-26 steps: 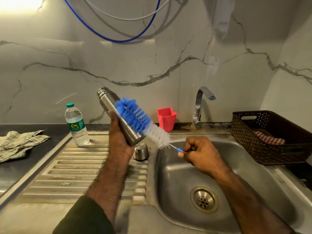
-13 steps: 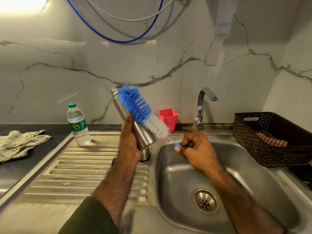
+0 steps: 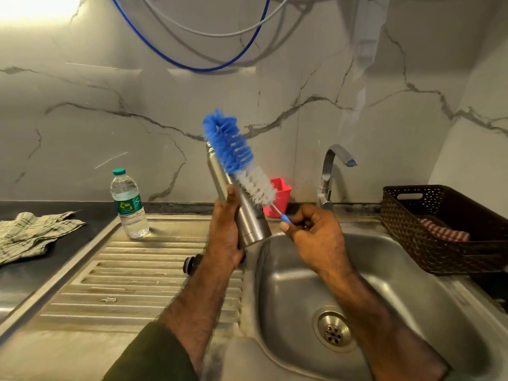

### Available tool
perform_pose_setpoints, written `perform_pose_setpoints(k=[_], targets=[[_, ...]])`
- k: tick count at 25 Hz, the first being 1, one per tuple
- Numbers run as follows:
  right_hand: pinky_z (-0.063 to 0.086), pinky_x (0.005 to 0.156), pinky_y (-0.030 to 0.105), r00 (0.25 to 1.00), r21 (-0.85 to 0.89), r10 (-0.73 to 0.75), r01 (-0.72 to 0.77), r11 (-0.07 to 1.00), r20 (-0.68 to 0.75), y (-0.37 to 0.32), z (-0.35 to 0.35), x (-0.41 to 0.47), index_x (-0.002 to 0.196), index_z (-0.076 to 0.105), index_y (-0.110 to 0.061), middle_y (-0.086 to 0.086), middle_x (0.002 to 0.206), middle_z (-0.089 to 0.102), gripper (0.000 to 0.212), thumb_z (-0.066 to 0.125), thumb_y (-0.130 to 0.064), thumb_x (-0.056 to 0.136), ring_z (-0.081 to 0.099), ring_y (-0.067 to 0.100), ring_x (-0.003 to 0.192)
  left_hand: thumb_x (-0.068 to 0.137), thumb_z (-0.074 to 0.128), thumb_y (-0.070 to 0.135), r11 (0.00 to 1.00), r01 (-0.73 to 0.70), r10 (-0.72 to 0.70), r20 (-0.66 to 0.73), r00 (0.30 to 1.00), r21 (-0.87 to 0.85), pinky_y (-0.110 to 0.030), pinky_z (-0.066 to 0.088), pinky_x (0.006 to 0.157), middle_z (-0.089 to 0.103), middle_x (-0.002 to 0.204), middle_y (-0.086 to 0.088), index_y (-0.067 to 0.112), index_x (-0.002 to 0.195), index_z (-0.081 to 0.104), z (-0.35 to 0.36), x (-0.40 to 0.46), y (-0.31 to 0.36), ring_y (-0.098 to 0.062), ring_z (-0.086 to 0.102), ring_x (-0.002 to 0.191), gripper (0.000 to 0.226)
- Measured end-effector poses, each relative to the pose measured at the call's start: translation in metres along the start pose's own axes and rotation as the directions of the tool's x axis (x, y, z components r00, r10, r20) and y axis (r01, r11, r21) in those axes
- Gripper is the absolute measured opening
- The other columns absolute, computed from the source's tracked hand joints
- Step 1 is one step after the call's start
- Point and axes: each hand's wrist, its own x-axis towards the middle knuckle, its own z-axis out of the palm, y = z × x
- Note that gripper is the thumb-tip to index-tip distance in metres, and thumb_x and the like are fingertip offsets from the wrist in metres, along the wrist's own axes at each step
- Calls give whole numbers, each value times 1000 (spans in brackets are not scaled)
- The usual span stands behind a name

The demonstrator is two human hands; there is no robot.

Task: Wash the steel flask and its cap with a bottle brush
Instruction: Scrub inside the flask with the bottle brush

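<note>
Steel flask [image 3: 248,215] gripped by left hand [image 3: 224,232], tilted; bottle brush [image 3: 236,158] handle pinched by right hand [image 3: 316,235], bristles laid against flask. Water bottle [image 3: 127,204] green label, writing unreadable.

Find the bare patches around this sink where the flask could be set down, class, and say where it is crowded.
Free: the ribbed drainboard between the water bottle and the sink basin, and the basin floor around the drain. Crowded: the back ledge by the red cup and tap; the basket fills the right side, the cloth the far left.
</note>
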Motion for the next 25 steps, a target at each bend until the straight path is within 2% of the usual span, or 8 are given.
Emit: perform_pose_setpoints(k=[4,6,9,12,16,20,23,25], targets=[[44,50,20,965,-187,135,-93,978,225,10,-28,-2,70,64,-5,1,58,59,24,85,-8,82,48,4,50,99,61,60,981,-66,40,-144,989,-180,-57,64,85,78,122,-10,22,131,67,-23,7,22,-33,76,108,50],[44,51,24,944,-222,157,-93,971,290,12,-30,-4,70,64,-6,7,59,60,25,86,-10,81,50,7,52,103,56,57,968,-68,34,-144,989,-241,-51,62,88,78,111,-5,23,123,71,-36,12,28,-28,75,103,42],[44,52,19,976,-87,84,-68,994,199,6,-12,-8,71,63,-4,-3,59,58,24,84,-5,82,48,2,52,99,59,57,978,-11,-6,-81,997,-207,-45,61,88,74,104,-7,19,115,73,-20,5,25,-27,71,100,44],[50,57,17,1000,-6,2,-2,1000,-13,-3,4,-6,75,66,-8,1,69,68,19,83,-7,84,59,5,60,101,49,64,998,30,-31,-18,999,-55,-35,64,72,79,107,-8,9,139,64,0,-2,10,-21,78,88,68],[49,54,17,999,-3,30,-30,1000,33,-1,-5,-1,71,64,-6,-8,62,65,22,83,-5,83,56,1,55,66,88,72,1000,-12,12,-10,1000,6,-44,63,81,72,125,-26,7,141,64,0,2,2,-32,75,97,102],[48,53,27,955,-229,196,-144,963,221,11,-29,-1,68,64,-8,7,62,63,25,86,-11,81,52,7,54,97,61,59,972,-86,61,-119,991,-218,-57,64,85,76,128,-12,21,137,65,-25,11,17,-34,74,114,55],[46,53,26,955,-148,166,-133,980,246,7,-22,-6,69,62,-4,-1,56,57,27,86,-7,80,49,6,50,104,53,57,970,-47,21,-109,994,-239,-49,64,82,78,115,-6,22,126,70,-23,9,21,-29,74,108,44],[46,52,19,985,-34,100,-96,995,138,1,-8,-7,69,62,-3,-8,54,57,25,84,-3,81,49,2,50,99,56,60,985,21,-37,-89,995,-173,-44,64,78,78,116,-9,18,125,72,-9,3,14,-29,75,104,52]])
